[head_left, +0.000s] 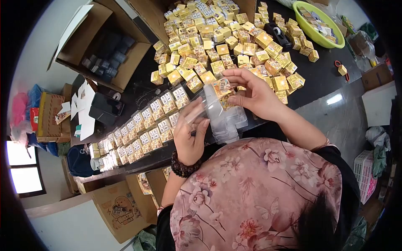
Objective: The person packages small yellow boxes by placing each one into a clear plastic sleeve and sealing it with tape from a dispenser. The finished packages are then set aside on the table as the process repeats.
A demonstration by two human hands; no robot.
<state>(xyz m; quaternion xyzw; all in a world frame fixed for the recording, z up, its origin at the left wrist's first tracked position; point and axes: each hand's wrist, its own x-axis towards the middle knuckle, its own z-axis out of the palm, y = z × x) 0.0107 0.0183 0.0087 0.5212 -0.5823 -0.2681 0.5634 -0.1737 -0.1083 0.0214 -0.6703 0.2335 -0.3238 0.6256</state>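
Note:
My right hand pinches a small yellow printed box between thumb and fingers, above the table's near edge. To its left, my left hand is curled round a clear plastic case, which is partly hidden by the fingers. More clear plastic cases lie just below the printed box, close to my body. Left of my hands, two long rows of boxes in clear cases stand side by side along the table. Beyond my hands spreads a large heap of loose yellow boxes.
An open carton with clear cases inside stands at the back left. Near it lie a black phone and white papers. A tape dispenser, a green basin and red-handled scissors are at the right.

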